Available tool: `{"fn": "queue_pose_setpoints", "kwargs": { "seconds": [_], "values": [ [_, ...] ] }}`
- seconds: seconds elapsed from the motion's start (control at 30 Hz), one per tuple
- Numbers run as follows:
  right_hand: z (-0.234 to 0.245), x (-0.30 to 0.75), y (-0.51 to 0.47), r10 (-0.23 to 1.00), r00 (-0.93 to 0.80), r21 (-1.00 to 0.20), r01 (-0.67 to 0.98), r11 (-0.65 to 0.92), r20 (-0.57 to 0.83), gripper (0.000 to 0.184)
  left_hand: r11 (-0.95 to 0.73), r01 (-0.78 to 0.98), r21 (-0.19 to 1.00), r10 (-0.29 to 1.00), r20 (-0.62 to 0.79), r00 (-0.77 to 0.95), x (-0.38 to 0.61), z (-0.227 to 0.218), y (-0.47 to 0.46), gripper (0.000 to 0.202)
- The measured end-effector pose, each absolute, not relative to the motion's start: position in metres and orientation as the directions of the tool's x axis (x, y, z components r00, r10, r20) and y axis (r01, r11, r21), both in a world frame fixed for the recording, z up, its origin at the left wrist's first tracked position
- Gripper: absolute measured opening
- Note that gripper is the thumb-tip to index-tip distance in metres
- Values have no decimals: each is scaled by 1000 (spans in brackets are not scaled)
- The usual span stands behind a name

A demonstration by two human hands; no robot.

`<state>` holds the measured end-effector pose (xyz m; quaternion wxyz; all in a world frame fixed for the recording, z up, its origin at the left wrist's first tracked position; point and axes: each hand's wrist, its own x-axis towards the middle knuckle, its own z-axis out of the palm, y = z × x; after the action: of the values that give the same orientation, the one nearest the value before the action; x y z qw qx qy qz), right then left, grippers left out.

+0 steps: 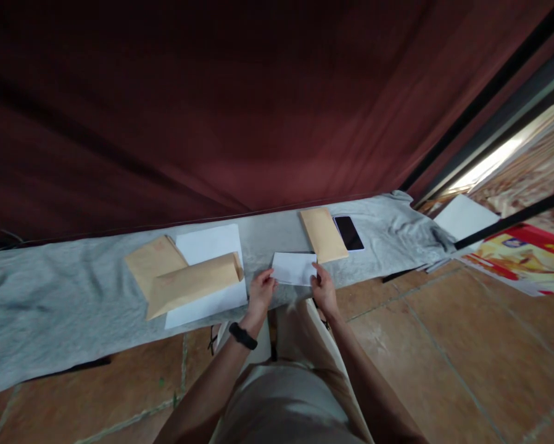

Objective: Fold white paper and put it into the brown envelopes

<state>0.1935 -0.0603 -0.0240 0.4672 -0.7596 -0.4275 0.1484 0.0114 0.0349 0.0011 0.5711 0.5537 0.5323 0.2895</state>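
Note:
A folded sheet of white paper (294, 269) is held out flat between my two hands, just above the near edge of the cloth. My left hand (261, 293) pinches its left edge, thumb on top. On the other side, my right hand (323, 288) grips the right edge. Beyond the right hand lies a brown envelope (324, 234), its upper right side against a dark-screened phone (349, 233). To the left, an opened brown envelope (194, 283) rests across white sheets (207, 237), partly over other brown envelopes (154, 262).
A grey cloth (92, 290) covers the long narrow surface. Behind it hangs a dark red curtain (258, 123). A red and yellow printed box (527, 259) and a black bar (517, 219) are at the right. Tiled floor (420, 345) shows below.

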Motion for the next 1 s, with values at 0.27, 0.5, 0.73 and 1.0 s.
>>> {"fn": "queue_pose_setpoints", "kwargs": {
  "seconds": [0.27,0.5,0.73,1.0],
  "values": [
    [-16,190,-52,812,516,-736,655,-170,272,43,57,343,938,950,-156,270,-26,-4,17,30],
    [-15,180,-40,875,326,-555,828,-82,358,44,-554,555,621,823,307,478,4,19,9,43],
    [-20,171,-20,942,183,-372,926,-70,280,47,-645,687,336,761,203,616,42,-12,29,54],
    [-26,173,-26,920,233,-314,940,-131,314,51,-589,761,271,808,200,554,29,-17,21,62]
  ]
}}
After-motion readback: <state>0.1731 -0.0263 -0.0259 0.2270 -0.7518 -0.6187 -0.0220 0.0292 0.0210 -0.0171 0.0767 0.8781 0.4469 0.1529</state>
